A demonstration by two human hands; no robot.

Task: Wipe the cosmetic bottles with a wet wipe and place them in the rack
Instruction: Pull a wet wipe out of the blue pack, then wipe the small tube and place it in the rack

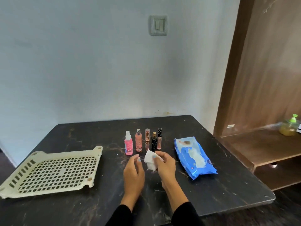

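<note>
Several small cosmetic bottles stand in a row on the black table: a pink spray bottle, a peach bottle, a clear tube, a black bottle and a lip-gloss tube. My right hand holds a white wet wipe just in front of them. My left hand hovers beside the wipe with relaxed fingers, holding nothing. The cream perforated rack lies flat at the left, with nothing in it.
A blue pack of wet wipes lies to the right of the bottles. A wooden shelf unit stands past the table's right edge, with a green-pump soap bottle on it. The wall is right behind the table.
</note>
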